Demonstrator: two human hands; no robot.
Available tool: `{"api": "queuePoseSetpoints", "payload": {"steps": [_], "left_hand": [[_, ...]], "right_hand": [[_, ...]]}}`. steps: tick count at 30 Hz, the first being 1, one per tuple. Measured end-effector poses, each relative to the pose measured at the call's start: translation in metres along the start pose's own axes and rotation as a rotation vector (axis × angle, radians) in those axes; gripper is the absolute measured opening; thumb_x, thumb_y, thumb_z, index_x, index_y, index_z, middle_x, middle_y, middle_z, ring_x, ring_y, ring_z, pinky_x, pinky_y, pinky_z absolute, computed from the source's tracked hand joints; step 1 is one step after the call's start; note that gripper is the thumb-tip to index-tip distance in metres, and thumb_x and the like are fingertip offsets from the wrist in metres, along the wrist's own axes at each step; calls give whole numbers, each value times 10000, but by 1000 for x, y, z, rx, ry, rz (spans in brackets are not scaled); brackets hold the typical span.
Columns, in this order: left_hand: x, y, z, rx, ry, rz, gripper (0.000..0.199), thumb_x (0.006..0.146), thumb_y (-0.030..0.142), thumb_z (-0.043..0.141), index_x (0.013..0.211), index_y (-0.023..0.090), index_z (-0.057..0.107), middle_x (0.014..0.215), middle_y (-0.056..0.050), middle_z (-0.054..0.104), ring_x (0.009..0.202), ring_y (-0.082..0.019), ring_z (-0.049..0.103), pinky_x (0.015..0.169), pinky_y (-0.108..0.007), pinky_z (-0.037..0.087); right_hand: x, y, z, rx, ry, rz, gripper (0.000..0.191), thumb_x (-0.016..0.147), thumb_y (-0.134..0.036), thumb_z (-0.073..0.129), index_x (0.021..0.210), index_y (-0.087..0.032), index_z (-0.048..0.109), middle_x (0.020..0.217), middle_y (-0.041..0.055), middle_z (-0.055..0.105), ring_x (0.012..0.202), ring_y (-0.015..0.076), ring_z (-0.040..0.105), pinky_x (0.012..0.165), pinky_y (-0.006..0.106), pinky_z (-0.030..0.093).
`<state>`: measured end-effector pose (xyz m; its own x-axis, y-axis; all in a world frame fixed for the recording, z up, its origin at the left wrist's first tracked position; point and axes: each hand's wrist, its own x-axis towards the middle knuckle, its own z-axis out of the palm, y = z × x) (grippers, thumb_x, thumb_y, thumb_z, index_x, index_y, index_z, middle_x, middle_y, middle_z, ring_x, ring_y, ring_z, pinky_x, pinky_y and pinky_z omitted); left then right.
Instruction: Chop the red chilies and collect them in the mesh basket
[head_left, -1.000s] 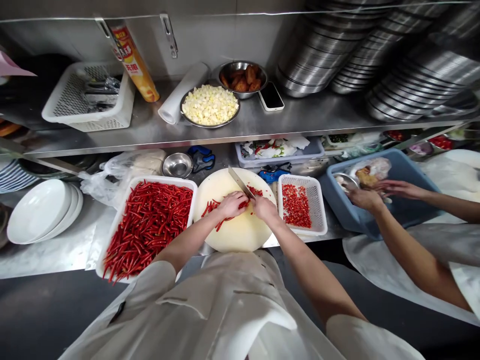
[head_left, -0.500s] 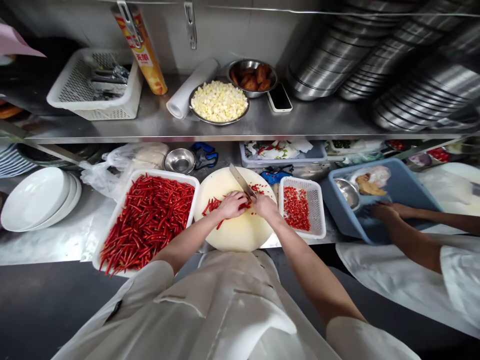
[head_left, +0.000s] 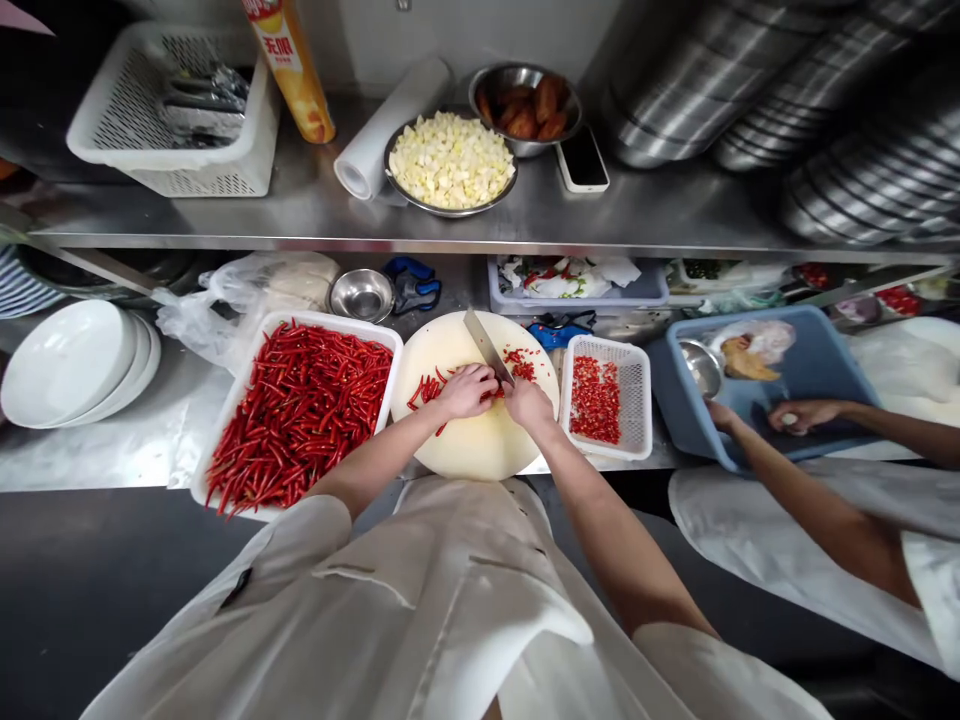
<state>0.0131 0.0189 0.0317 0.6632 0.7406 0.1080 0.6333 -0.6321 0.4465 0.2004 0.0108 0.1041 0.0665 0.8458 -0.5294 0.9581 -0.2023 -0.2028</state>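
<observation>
One knife [head_left: 489, 347], right hand [head_left: 531, 406]; left hand [head_left: 469, 390] on chilies [head_left: 427, 389]

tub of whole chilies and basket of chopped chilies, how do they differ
The tub of whole chilies is larger than the basket of chopped chilies. The tub is heaped, the basket partly filled. The tub is left of the board, the basket right. Both are white.

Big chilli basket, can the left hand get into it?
Probably yes: the basket is open on top, beside the board, though the left hand would first have to leave the chillies there.
</observation>
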Motion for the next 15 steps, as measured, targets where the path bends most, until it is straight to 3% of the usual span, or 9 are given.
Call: {"api": "queuePoseSetpoints", "payload": {"steps": [7,15], "left_hand": [[-1,14,2,15,27,-39,214,938,378,703,1108,252,735,1272,-105,611,1233,-322,516,1039,-503,454],[-5,-5,-4,-27,1,-3,138,951,286,655,1058,258,737,1247,-90,634,1227,-306,529,1041,-486,472]], "right_hand": [[1,11,-14,8,-5,-102,437,1138,-430,419,1259,-171,749,1266,171,782,1216,278,721,971,291,486],[-8,-2,7,10,-25,22,480,1139,-463,407,1324,-141,709,1273,209,768,1199,299,733,943,318,507]]}}
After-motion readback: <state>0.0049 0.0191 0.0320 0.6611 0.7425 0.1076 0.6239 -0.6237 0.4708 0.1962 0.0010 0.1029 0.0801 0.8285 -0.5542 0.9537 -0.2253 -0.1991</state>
